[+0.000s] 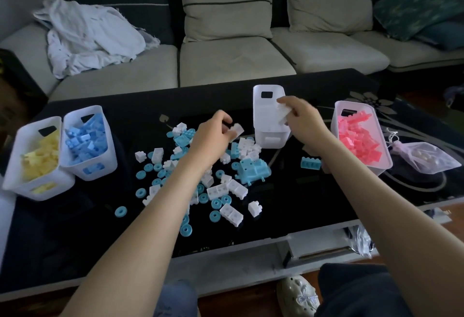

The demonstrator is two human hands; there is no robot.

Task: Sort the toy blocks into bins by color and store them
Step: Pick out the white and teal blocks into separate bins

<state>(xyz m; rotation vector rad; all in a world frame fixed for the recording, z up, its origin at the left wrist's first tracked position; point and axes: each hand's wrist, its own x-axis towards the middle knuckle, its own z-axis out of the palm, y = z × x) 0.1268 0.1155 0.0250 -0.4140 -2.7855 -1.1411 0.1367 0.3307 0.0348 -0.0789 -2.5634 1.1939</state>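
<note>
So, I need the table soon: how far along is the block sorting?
The yellow bin, blue bin and pink bin already hold sorted blocks. In hand: left hand pinches a white block, right hand holds white pieces at the white bin. Left: loose white blocks and turquoise rings on the table.

Single view, head-worn, wide-angle. The camera is looking forward and down from above the near edge of the table (313, 191). Both forearms are running up from the bottom corners to the left hand (213, 136) and right hand (301, 118). It is sitting close, with the table filling the middle band and the sofa (226, 60) closing the top. The frame edges are bowing, and the dark right margin is probably floor.
</note>
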